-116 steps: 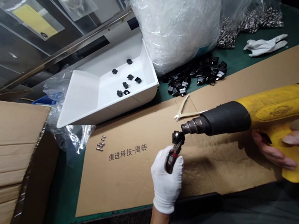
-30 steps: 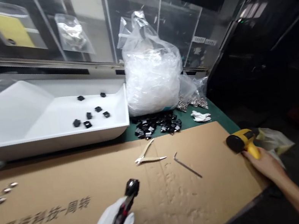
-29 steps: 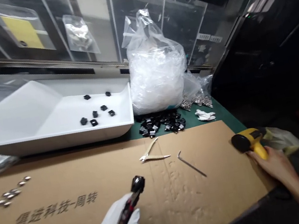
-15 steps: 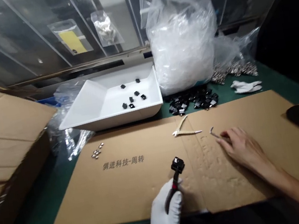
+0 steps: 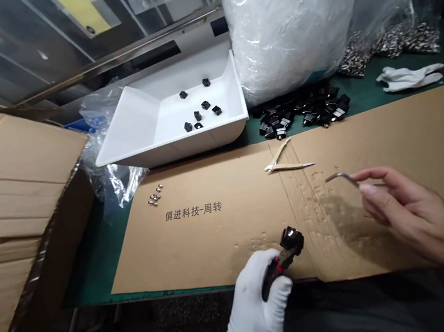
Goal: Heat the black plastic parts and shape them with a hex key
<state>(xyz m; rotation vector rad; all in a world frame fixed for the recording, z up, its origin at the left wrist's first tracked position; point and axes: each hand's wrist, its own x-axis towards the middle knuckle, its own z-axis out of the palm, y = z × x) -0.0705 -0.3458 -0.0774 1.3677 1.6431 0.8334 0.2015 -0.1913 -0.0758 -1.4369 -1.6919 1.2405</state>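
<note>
My left hand [image 5: 257, 303], in a white glove, is wrapped round a pair of pliers [image 5: 281, 265] with dark handles and a red mark. A small black part [image 5: 292, 240] sits at the jaws of the pliers, above the cardboard's front edge. My bare right hand [image 5: 405, 208] pinches a thin metal hook tool [image 5: 342, 176], its bent tip pointing left, raised over the cardboard sheet [image 5: 243, 236]. Cream-handled nippers [image 5: 286, 165] lie with their handles spread on the sheet between and beyond my hands.
Several black parts lie in a white tray [image 5: 132, 121]; more form a pile [image 5: 302, 110] beside it. Small metal pieces [image 5: 155, 195] rest on the cardboard's left. Behind stand a large plastic bag [image 5: 290, 16], bagged metal pieces [image 5: 410, 38] and a white glove [image 5: 410, 76]. A carton [image 5: 14, 185] is at left.
My right hand has lifted off the cardboard with the hook tool. The pliers and black part have tilted to the right in my left hand. The camera view has shifted downward.
</note>
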